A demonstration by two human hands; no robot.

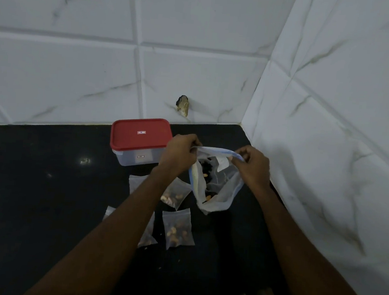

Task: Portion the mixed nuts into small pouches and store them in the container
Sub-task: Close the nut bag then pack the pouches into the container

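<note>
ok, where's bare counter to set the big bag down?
Widest free patch: black counter left of the red-lidded container and the small pouches, to the frame's left edge. A small strip sits behind the big bag, between container and corner wall. Crowded: pouches clustered in front of the container, beside the bag.

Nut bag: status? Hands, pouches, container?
Left hand and right hand pinch bag top. Filled pouches lie on counter. Container behind, red lid on.
</note>
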